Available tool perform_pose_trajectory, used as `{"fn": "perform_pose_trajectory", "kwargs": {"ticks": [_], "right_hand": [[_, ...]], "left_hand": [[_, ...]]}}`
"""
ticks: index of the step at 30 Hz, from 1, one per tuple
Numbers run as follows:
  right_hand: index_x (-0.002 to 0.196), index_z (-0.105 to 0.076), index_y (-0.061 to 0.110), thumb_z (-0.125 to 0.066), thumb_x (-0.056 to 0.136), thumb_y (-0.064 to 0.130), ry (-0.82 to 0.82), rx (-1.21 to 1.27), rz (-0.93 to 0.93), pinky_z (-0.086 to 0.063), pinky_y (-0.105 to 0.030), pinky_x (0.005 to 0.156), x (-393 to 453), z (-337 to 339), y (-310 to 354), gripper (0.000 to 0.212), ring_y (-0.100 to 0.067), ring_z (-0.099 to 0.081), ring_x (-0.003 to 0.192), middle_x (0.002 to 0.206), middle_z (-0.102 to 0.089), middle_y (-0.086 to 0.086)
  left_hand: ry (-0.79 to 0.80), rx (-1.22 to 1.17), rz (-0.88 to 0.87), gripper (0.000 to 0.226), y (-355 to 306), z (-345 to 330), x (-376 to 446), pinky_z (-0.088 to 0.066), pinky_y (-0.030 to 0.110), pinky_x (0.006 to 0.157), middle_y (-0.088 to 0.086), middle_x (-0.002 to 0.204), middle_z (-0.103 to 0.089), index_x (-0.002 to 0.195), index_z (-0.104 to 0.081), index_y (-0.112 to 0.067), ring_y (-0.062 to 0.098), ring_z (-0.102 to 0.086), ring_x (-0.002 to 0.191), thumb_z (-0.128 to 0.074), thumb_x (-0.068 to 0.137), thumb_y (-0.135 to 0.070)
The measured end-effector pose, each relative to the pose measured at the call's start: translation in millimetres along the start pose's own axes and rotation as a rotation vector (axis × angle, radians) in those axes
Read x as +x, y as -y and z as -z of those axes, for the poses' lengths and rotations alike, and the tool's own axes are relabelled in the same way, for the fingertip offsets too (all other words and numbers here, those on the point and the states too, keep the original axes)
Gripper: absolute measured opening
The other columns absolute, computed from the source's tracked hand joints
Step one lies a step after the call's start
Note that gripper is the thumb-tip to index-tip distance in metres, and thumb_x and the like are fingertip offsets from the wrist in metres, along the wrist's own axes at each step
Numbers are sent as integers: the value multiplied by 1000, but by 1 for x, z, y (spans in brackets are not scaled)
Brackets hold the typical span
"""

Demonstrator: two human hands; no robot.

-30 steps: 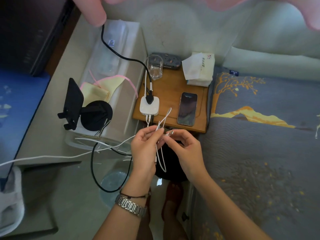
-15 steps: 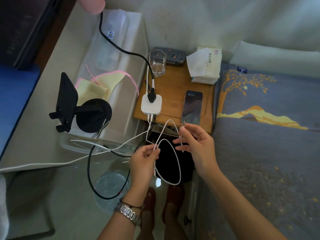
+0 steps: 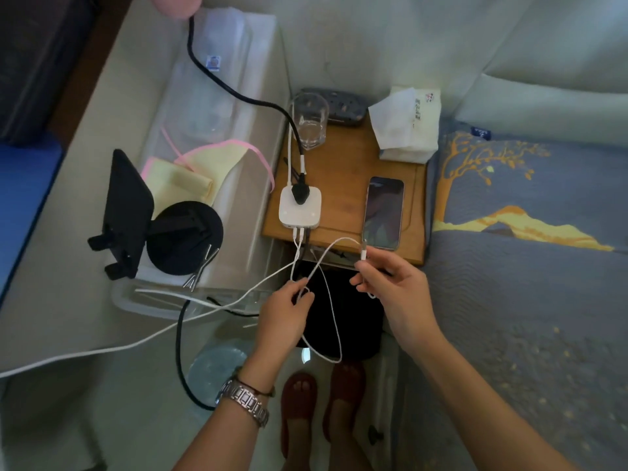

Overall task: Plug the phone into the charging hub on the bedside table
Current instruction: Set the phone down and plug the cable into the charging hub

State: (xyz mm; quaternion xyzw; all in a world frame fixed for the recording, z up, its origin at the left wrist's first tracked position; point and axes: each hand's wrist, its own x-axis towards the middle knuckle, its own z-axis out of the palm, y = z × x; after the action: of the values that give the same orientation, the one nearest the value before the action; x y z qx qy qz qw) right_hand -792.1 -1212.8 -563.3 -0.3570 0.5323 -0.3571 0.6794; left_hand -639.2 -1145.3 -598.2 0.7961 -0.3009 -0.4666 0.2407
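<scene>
Phone lies flat on desk; right hand pinches cable plug, left hand holding cable slack; align plug squarely with port.

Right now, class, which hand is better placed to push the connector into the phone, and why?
The right hand: it pinches the white cable at its connector, just short of the phone. The left hand only holds slack farther away.

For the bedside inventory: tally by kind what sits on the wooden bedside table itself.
Phone: 1
White charging hub: 1
Clear drinking glass: 1
Dark power strip: 1
Tissue pack: 1
Total: 5, on the wooden bedside table. The cables running over it are not counted.
</scene>
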Motion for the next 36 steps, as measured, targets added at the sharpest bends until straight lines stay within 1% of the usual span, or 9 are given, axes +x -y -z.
{"fn": "perform_pose_trajectory", "kwargs": {"ticks": [4, 8, 11, 13, 16, 21, 29, 34, 36], "right_hand": [[92, -72, 11, -66, 83, 4, -25, 0, 4, -53, -15, 58, 3, -5, 4, 13, -12, -70, 63, 69, -72, -3], [87, -72, 14, -67, 82, 6, -60, 1, -18, -53, -14, 53, 10, -12, 0, 11, -11, -70, 62, 67, -74, -1], [88, -73, 17, -69, 81, 10, -74, -35, -49, -53, -16, 48, 14, -19, -9, 10, -12, -71, 63, 71, -75, 3], [87, -73, 20, -70, 81, 14, -76, -68, -67, -52, -17, 45, 18, -24, -16, 10, -11, -71, 62, 73, -76, 6], [84, -74, 25, -70, 81, 16, -83, -86, -97, -51, -17, 44, 26, -33, -30, 9, -11, -70, 60, 72, -76, 5], [82, -74, 20, -71, 81, 17, -93, -77, -125, -52, -16, 46, 43, -49, -53, 5, -10, -69, 57, 68, -74, 3], [76, -74, 20, -74, 78, 20, -129, -71, -155, -47, -15, 41, 65, -73, -87, 3, -9, -67, 55, 70, -75, 0], [76, -75, 20, -74, 78, 21, -189, -54, -170, -46, -14, 40, 77, -84, -99, 3, -2, -62, 50, 66, -72, 3], [77, -74, 19, -74, 78, 21, -200, -57, -159, -46, -14, 41, 81, -88, -100, 2, -3, -61, 49, 65, -71, 2]], "left_hand": [[-31, -133, -30, 37, -18, 12, 5, -42, 13, 80, -2, 121, -63, 127, -57, -20, 2, -59, 97, -57, 91, -24], [-64, -229, -73, 34, -28, 19, 12, -42, 18, 88, -11, 117, -63, 125, -58, -23, -2, -57, 104, -55, 92, -26], [-85, -267, -91, 31, -30, 19, 26, -42, 7, 76, -24, 104, -61, 123, -60, -24, -19, -54, 89, -55, 92, -25], [-117, -287, -85, 29, -29, 19, 38, -42, 6, 70, -28, 98, -60, 121, -61, -25, -24, -53, 84, -54, 92, -25], [-160, -300, -80, 27, -25, 16, 55, -39, 7, 71, -28, 97, -60, 119, -62, -26, -20, -53, 86, -53, 93, -26], [-176, -322, -75, 29, -14, 9, 80, -38, 7, 69, -19, 112, -58, 123, -58, -28, -16, -50, 90, -48, 96, -25], [-260, -404, -151, 35, -5, 9, 108, -38, 1, 69, -27, 113, -53, 130, -53, -29, -21, -48, 93, -46, 96, -26], [-202, -354, -133, 41, -5, 12, 125, -33, 7, 73, -13, 132, -51, 136, -46, -26, -5, -47, 108, -46, 95, -23], [-157, -350, -113, 45, -6, 11, 132, -38, 11, 82, -9, 140, -49, 140, -42, -24, 2, -47, 116, -46, 95, -20]]}}
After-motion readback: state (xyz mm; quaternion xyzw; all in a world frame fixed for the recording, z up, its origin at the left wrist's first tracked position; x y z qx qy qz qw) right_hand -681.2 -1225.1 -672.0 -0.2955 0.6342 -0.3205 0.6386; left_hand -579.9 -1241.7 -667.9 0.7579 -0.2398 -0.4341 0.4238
